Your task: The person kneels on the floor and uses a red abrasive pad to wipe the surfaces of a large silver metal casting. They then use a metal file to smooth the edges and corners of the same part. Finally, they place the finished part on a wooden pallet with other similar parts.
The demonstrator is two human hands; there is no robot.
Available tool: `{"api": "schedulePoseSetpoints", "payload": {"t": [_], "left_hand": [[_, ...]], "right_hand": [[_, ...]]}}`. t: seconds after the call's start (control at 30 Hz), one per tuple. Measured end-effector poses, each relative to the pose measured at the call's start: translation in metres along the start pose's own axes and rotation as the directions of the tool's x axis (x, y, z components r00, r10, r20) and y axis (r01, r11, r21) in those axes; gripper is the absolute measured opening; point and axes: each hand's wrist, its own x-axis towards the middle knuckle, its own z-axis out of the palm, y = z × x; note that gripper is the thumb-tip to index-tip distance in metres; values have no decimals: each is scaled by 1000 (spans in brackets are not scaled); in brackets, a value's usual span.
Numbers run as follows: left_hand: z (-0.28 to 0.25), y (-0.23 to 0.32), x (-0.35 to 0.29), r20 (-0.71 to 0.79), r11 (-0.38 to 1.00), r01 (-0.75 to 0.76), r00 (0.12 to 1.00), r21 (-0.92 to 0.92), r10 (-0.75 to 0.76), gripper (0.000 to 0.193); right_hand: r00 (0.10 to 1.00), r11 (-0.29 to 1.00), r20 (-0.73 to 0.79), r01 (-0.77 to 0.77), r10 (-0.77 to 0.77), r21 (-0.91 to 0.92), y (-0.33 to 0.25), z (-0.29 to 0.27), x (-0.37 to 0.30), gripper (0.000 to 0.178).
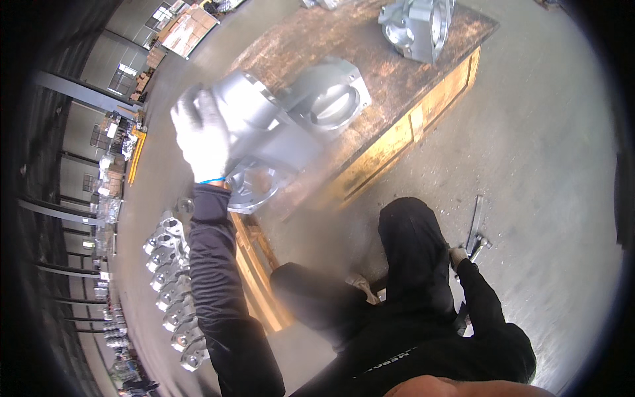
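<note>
My left hand [204, 135], in a white glove with a blue band at the wrist, grips the side of a silvery metal casting [254, 116] with a round flanged opening. Both are smeared by motion. Beside it on the wooden workbench [390, 92] stands another casting [331, 99] with a wide round bore, and a round flanged end [251, 188] shows below my left wrist. Away to the right and low down, my right hand [458, 257] looks closed beside a hammer [481, 247] and a long flat metal bar [475, 221]. What it holds is too small to make out.
A further casting [420, 30] stands at the bench's far right corner. Several more castings [173, 284] line the floor at the left, beyond a wooden beam [251, 271]. My bent knees are close to the bench. Cartons [188, 30] stack up at the far left.
</note>
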Motion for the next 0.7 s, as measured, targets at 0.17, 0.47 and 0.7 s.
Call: {"api": "schedulePoseSetpoints", "payload": {"t": [0.17,0.47,0.7], "left_hand": [[1,-5,-4,-11,995,18,1000,-102,-19,32],[-12,-15,8,116,998,-55,992,-33,58,42],[1,9,28,201,690,-721,667,-72,718,36]], "right_hand": [[502,655,-597,77,626,751,-35,-179,-10,46],[360,758,-932,599,33,258,-270,-447,4,44],[501,892,-857,433,-121,127,-345,-408,-15,59]]}}
